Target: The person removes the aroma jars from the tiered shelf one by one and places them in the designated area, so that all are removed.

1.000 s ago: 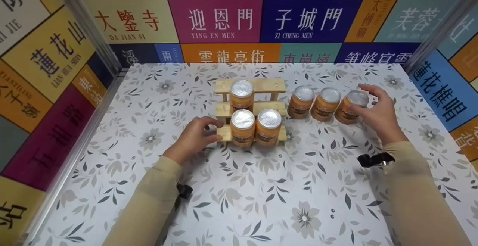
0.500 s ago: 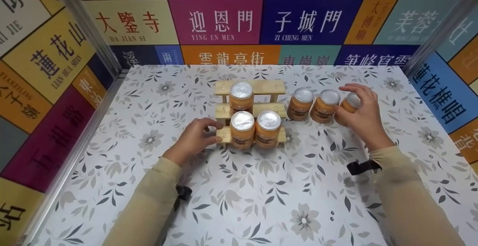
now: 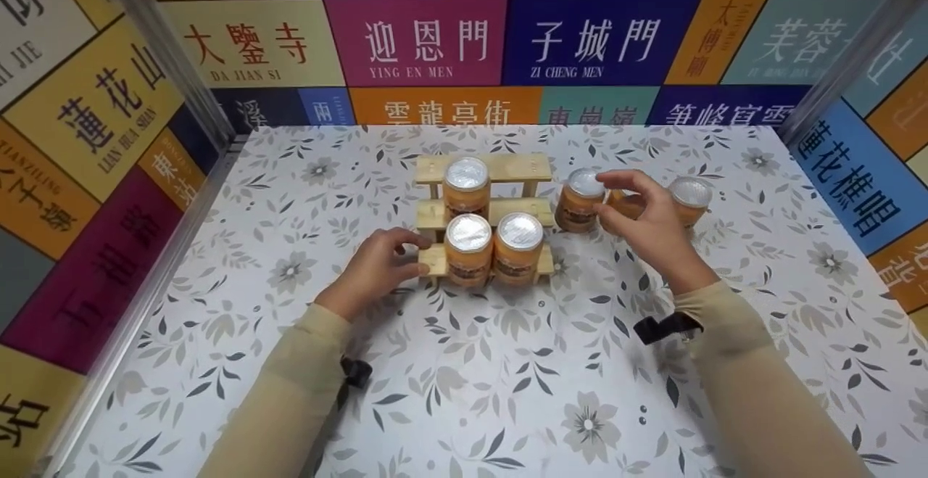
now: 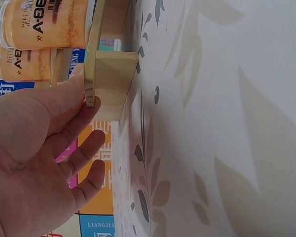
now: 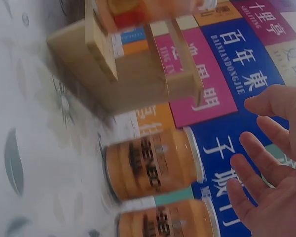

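Note:
A small three-step wooden rack (image 3: 522, 166) bears orange cans with silver tops. Two cans, one at left (image 3: 469, 249) and one at right (image 3: 518, 252), stand on the lowest step, and another can (image 3: 466, 186) is on the middle step. My left hand (image 3: 373, 268) pinches the left end of the lowest step; thumb and index finger meet the plank (image 4: 90, 74) in the left wrist view. Right of the rack, my right hand (image 3: 656, 228) hovers beside a can (image 3: 578, 206), fingers apart, holding nothing. It partly covers the middle can of that row.
The row's far-right can (image 3: 691, 199) stands upright on the flowered tabletop (image 3: 507, 391). Panels with large lettering (image 3: 417, 39) wall the back and both sides. A black strap (image 3: 667, 327) is round the right wrist.
My right hand has moved left along the row, from the far-right can past the middle one to near the left can. The left hand stays at the rack, and the cans have not moved.

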